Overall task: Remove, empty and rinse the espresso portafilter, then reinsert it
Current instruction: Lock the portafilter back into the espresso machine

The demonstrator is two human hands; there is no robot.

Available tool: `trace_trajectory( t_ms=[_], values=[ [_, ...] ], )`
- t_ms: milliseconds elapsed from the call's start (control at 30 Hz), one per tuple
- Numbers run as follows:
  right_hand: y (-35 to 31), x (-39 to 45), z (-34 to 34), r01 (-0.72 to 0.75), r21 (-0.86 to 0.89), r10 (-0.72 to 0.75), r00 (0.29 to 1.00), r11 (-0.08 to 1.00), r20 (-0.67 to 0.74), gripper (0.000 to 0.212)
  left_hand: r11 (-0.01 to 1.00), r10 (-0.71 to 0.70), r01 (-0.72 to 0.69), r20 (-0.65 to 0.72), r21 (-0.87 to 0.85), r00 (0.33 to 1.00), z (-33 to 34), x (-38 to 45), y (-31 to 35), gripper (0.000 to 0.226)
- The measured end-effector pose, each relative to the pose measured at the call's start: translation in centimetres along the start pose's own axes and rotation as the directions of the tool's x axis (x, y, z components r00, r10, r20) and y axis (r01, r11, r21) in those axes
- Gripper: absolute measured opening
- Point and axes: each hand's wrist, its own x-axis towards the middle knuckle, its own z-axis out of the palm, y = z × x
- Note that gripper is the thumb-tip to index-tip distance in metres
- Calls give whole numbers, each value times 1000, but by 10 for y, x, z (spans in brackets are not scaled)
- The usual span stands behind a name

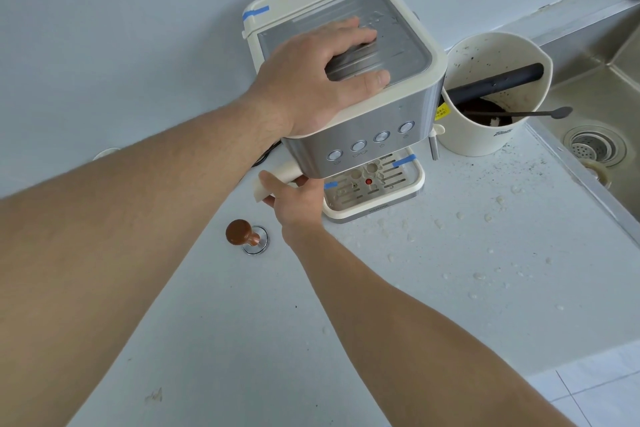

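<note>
The portafilter's cream handle point(277, 174) sticks out to the left from under the front of the espresso machine point(363, 114), and its basket end is hidden beneath the steel body, so I cannot tell whether it is locked in or loose. My right hand point(294, 199) curls around that handle, thumb over the outer end and fingers wrapped underneath. My left hand point(322, 76) lies flat on top of the machine, fingers spread across the ribbed metal tray and the palm pressing on the cream rim. Below the machine's four round buttons, the drip tray point(408, 191) shows slots, a red float and bits of blue tape. Just right of the machine stands a cream knock box point(491, 139) with dark grounds inside, a black bar across it and a thin spoon point(540, 113) resting on its rim. Farther right of the machine is the sink point(609, 107). In front and to the left of the machine, a wooden-handled tamper point(242, 234) stands on the white counter point(415, 288), which is wet with droplets and specks of grounds.
</note>
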Motion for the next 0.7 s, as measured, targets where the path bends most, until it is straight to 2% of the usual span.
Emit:
trace_trajectory(
  t_ms=[333, 567, 700],
  values=[
    [2, -1, 11, 24, 100, -22, 999, 995, -25, 49, 1000, -15, 15, 4, 2, 1000, -2, -1, 2, 64],
    [6, -3, 0, 30, 83, -31, 1000, 996, 3, 50, 1000, -7, 7, -2, 7, 1000, -1, -1, 2, 62],
    [8, -4, -9, 27, 89, -30, 999, 996, 32, 58, 1000, -6, 6, -7, -8, 1000, -1, -1, 1, 64]
  ],
)
